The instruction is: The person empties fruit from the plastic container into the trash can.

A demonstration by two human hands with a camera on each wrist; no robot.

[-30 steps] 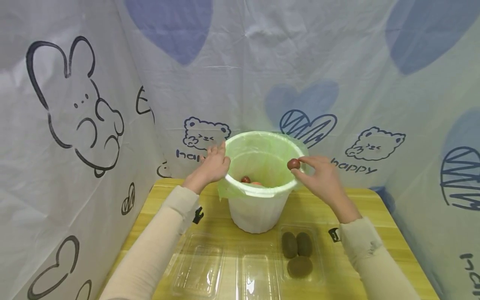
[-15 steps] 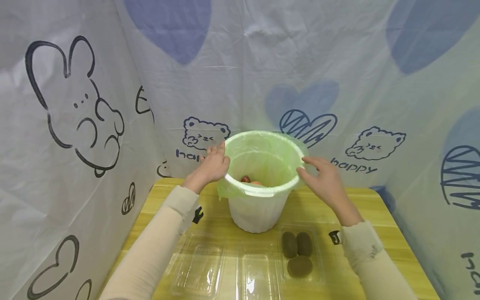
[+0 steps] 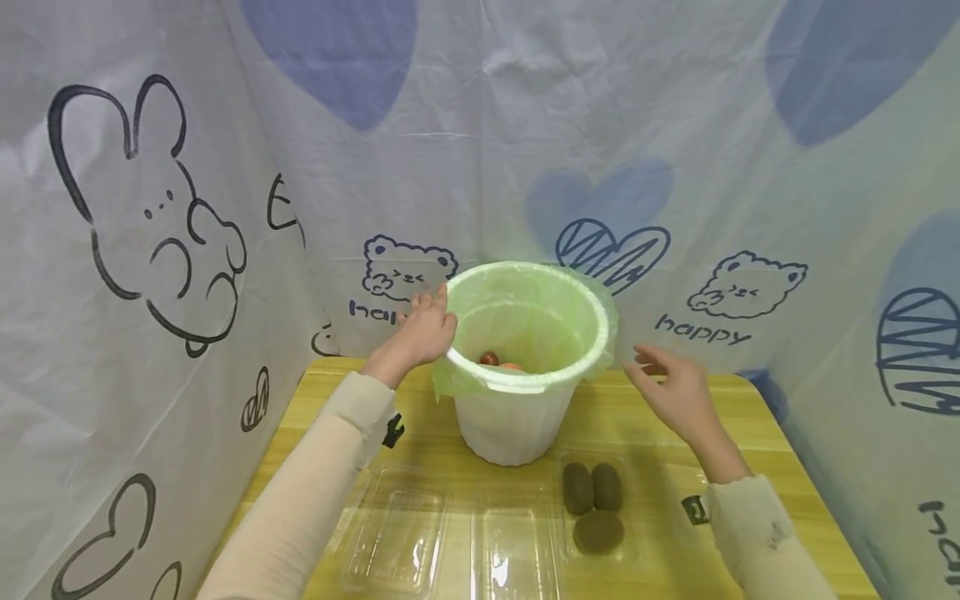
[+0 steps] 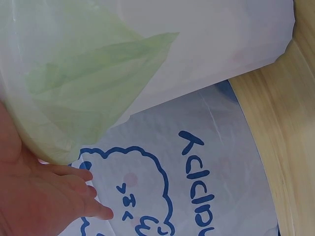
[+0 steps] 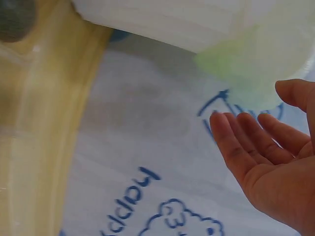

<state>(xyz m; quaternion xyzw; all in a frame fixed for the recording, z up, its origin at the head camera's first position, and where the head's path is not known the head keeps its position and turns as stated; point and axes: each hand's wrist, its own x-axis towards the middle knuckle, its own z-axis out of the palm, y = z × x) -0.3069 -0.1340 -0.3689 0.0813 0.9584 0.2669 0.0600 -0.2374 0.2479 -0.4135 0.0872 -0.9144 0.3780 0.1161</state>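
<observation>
A white bucket [image 3: 502, 423] with a pale green plastic liner [image 3: 517, 321] over its rim stands on the wooden table. My left hand [image 3: 423, 329] rests at the bucket's left rim, and its fingers [image 4: 78, 204] lie loosely outside the liner in the left wrist view. Free of the bucket, my right hand [image 3: 675, 392] is off to its right, fingers relaxed; the right wrist view shows the palm [image 5: 280, 191] holding nothing. Inside the bucket I see a small dark red round fruit [image 3: 489, 358] and part of an orange-pink one [image 3: 512, 367]. The bucket's bottom is hidden.
In front of the bucket, a clear plastic tray [image 3: 632, 550] holds three brown kiwis [image 3: 597, 532]. Two more clear trays, a left one [image 3: 393, 533] and a middle one [image 3: 517, 542], lie beside it. A printed curtain [image 3: 495, 167] encloses the table [image 3: 720, 408].
The right hand let the dark red fruit go at the bucket's right rim; it is out of sight now. That hand then drew back right and down. The left hand stayed at the rim.
</observation>
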